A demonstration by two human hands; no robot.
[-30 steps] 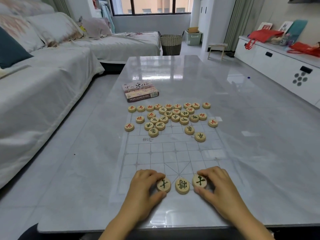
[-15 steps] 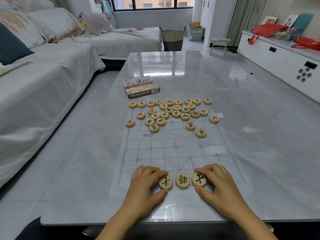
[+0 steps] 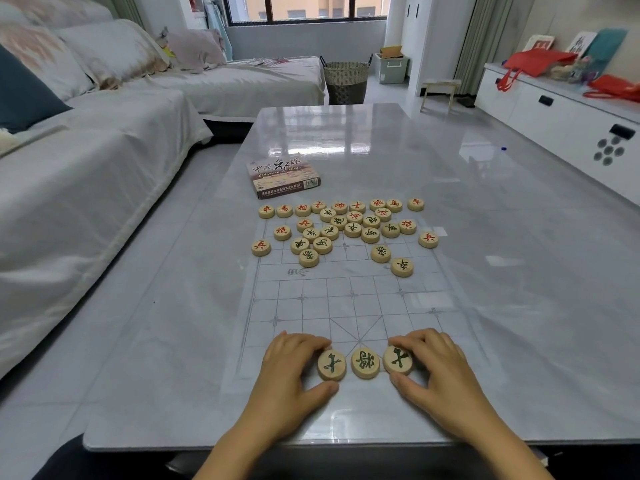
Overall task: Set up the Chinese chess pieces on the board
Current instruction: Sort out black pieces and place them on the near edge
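Placement along the near row of the board (image 3: pixel 346 306) was in hand: the left hand (image 3: pixel 294 372) pinched the left piece (image 3: pixel 331 365), the right hand (image 3: pixel 436 372) pinched the right piece (image 3: pixel 398 359), fingers (image 3: pixel 304 341) curled round each, both flanking the middle piece (image 3: pixel 365 363) (untouched) near the counter (image 3: pixel 519 271) edge. The next move likely called for letting go and fetching from the far heap (image 3: pixel 346 226).

One head cam, wide-angle, nothing else
It's looking forward and down the table (image 3: pixel 502 244), sitting close over the left hand (image 3: pixel 294 370) and right hand (image 3: pixel 438 370).
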